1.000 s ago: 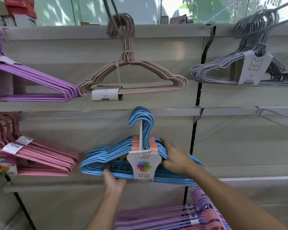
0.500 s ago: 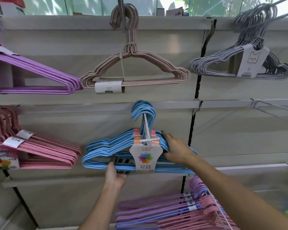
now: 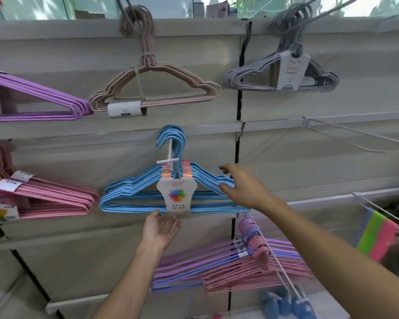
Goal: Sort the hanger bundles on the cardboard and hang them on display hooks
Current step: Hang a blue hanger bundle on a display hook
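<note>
A bundle of blue hangers with a white label card hangs from a white display hook on the middle row of the wall panel. My left hand is just under the bundle's bottom bar, palm up, fingers apart, holding nothing. My right hand is at the bundle's right shoulder, fingers spread, fingertips touching or just off the blue wires, with no grip on them.
Other hung bundles surround it: purple upper left, beige above, grey upper right, pink at left, mixed purple and pink below right. An empty wire hook sticks out at right. Bright cloths hang far right.
Both hands have let go of the blue bundle, which now hangs on its hook. The left hand has dropped below it and the right hand has opened.
</note>
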